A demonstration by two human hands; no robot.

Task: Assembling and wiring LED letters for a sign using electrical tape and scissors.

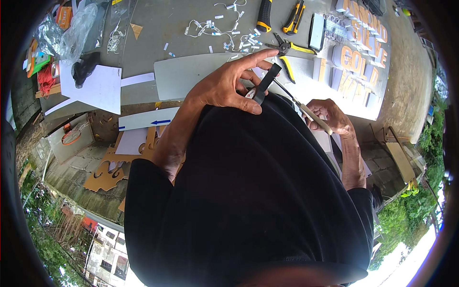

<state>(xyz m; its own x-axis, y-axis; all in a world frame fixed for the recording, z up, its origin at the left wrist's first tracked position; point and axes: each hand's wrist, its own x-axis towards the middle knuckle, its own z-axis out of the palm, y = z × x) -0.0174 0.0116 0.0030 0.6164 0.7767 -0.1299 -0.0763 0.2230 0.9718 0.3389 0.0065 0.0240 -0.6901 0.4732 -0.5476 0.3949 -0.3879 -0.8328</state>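
Note:
My left hand (222, 88) pinches a roll of black tape (259, 95) between thumb and fingers, with a short length of tape standing up off it. In my right hand (332, 115) is a tool with a slim dark shaft and a pale handle (313, 117); its exact kind is unclear. The tip of that shaft comes close to the raised tape, and I cannot tell whether they touch. Just beyond both hands, yellow-handled wire strippers (284, 46) lie spread on the table.
Strings of small white LED modules (210, 28) lie across the grey table (153, 36). Two utility knives (264, 19) sit farther back. White block letters with orange faces (356, 57) stand at the right. Plastic bags (79, 33) and white sheets (103, 88) occupy the left.

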